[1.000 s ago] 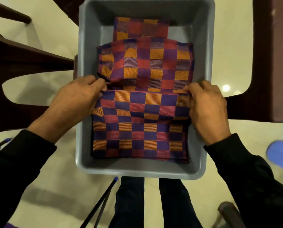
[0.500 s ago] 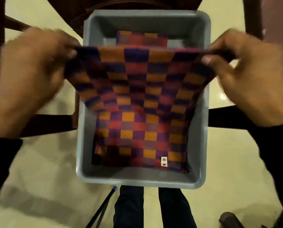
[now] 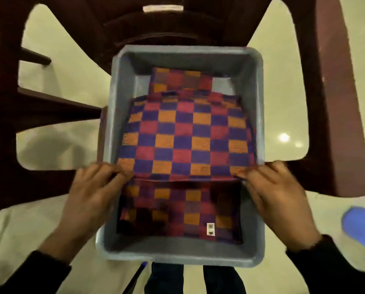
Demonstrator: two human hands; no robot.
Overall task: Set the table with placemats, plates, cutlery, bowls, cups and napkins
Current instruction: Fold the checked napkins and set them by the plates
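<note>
Pale floor under a dark chair (image 3: 336, 102); grey tub (image 3: 260, 115) on it. Left hand (image 3: 92, 194) and right hand (image 3: 277, 194) each pinch 1 near corner of the checked placemat (image 3: 183, 134).

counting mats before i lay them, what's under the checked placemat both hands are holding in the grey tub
Under the held placemat, another checked placemat with a small white label lies in the grey tub; a third shows behind. Anything deeper is covered.

I note orange, red and purple checked placemats (image 3: 183, 136) in a grey tub (image 3: 253, 85); dark maroon chair (image 3: 334, 102) behind.
</note>
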